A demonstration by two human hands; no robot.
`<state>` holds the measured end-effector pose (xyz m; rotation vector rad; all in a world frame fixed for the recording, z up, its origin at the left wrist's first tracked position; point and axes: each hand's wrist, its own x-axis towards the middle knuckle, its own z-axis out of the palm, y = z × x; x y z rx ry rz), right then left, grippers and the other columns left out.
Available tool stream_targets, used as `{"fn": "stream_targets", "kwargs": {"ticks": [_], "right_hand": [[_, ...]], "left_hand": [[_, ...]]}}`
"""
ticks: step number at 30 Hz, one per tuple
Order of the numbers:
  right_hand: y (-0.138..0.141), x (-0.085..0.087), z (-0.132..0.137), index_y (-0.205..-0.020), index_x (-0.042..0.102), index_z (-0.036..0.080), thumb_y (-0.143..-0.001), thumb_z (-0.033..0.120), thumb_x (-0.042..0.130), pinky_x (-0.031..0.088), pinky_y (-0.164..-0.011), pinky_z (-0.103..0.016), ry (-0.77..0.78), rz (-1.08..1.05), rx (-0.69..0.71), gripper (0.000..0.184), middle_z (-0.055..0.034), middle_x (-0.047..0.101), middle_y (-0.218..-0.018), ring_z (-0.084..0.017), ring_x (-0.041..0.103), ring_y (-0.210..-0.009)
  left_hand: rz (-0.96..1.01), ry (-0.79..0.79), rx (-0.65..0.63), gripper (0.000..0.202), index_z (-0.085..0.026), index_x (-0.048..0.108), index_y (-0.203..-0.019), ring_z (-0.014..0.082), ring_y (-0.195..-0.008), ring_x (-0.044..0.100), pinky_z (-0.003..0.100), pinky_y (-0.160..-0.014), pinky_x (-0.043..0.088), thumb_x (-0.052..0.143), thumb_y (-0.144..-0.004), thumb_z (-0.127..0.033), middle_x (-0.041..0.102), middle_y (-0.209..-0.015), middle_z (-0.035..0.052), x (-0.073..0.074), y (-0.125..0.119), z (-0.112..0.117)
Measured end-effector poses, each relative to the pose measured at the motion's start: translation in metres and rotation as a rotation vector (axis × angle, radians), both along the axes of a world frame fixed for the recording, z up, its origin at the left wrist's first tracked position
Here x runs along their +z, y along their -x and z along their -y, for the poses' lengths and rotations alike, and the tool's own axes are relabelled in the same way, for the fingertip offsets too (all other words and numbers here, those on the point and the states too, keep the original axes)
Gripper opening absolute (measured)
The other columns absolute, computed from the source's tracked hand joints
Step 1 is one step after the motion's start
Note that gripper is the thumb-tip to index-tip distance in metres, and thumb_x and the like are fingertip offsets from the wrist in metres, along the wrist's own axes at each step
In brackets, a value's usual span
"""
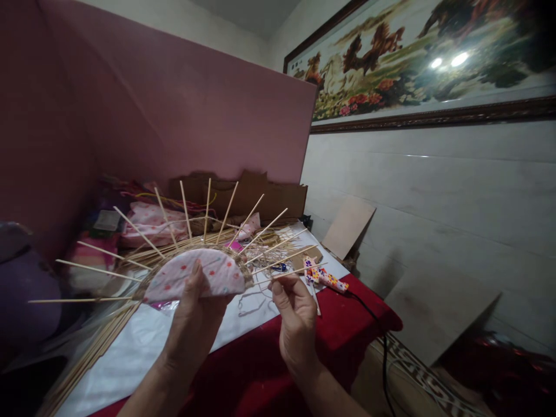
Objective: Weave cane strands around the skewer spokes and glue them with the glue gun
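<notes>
A half-round dotted panel (221, 275), fringed with pale sticks (227, 213) along its curved edge, is held above the desk (143, 341) by the left hand (195, 315), clamped on its lower edge; the right hand (299, 318) is pinched together at the lowest right-side stick, though what is gripped cannot be told

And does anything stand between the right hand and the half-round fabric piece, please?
No separate object visibly does. Between the right hand and the half-round fabric piece, I see only the piece's own twine edge and nearest stick. Whether the hand touches that stick, I cannot tell.
</notes>
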<state>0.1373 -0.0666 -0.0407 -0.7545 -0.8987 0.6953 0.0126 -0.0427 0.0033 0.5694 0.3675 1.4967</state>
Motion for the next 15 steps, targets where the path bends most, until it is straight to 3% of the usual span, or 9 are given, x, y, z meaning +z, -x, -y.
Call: {"fn": "stream_targets", "kwargs": {"ticks": [4, 15], "right_hand": [[0.0008, 0.0017, -0.0013, -0.091, 0.055, 0.020, -0.080, 0.028, 0.060, 0.038, -0.064, -0.024, 0.001, -0.024, 0.014, 0.014, 0.0009, 0.054, -0.079, -0.012, 0.049, -0.072], [0.0031, 0.0039, -0.0049, -0.088, 0.054, 0.020, -0.080, 0.024, 0.060, 0.036, -0.061, -0.022, -0.054, -0.084, 0.023, 0.011, 0.0023, 0.050, -0.076, -0.010, 0.043, -0.066]], "left_hand": [[-0.003, -0.002, 0.000, 0.013, -0.019, 0.060, -0.085, 0.0179, -0.077, 0.062, 0.036, -0.074, 0.052, 0.056, -0.080, -0.030, 0.065, -0.082, 0.0021, -0.0021, 0.0020, -0.0033], [0.034, 0.031, -0.011, 0.016, -0.019, 0.060, -0.087, 0.0181, -0.084, 0.061, 0.035, -0.075, 0.051, 0.058, -0.078, -0.033, 0.064, -0.088, 0.0025, -0.0030, 0.0030, -0.0050]]}}
